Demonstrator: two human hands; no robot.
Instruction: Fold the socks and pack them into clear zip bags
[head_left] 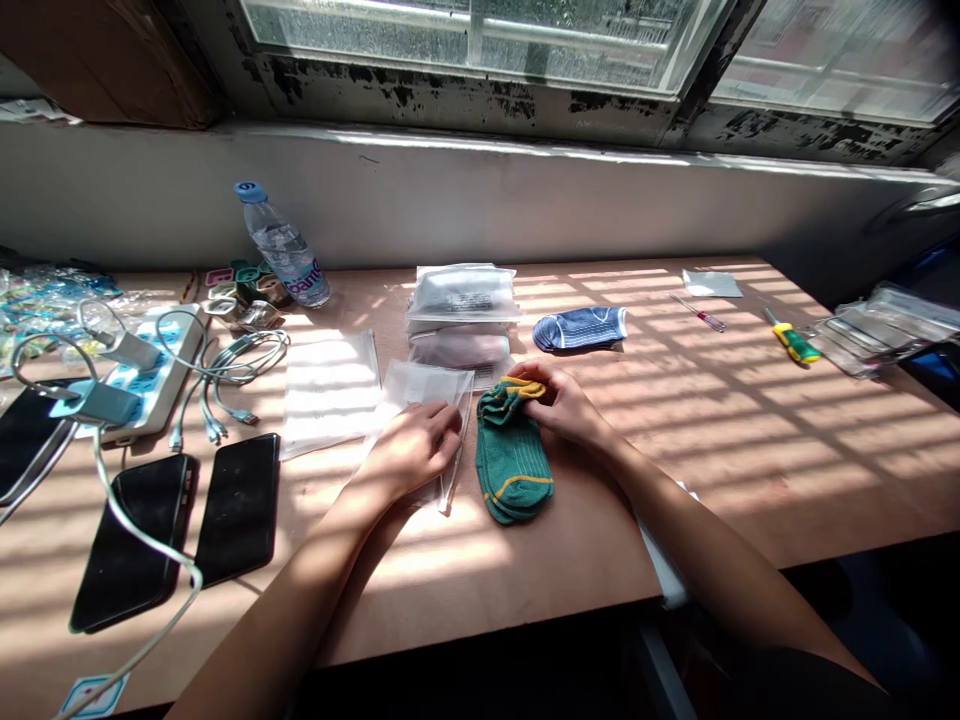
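A folded pair of green socks (517, 465) with yellow trim lies on the table in front of me. My right hand (566, 402) pinches its bunched cuff from the right side. Just left of the socks, my left hand (420, 447) rests with curled fingers on a frosted plastic bag (424, 382), gripping it near its right edge. The undersides of those fingers are hidden. Another frosted bag (330, 385) lies flat to the left. Beyond my hands is a stack of filled bags (461, 295), and to its right a folded pair of blue socks (577, 329).
A water bottle (285, 245) leans near the wall. Two phones (240, 510), coiled cables (236, 365) and a power strip (176, 350) occupy the left side. Toward the right lie a small screwdriver (705, 317), a green-yellow screwdriver (795, 343) and clear plastic packaging (885, 330).
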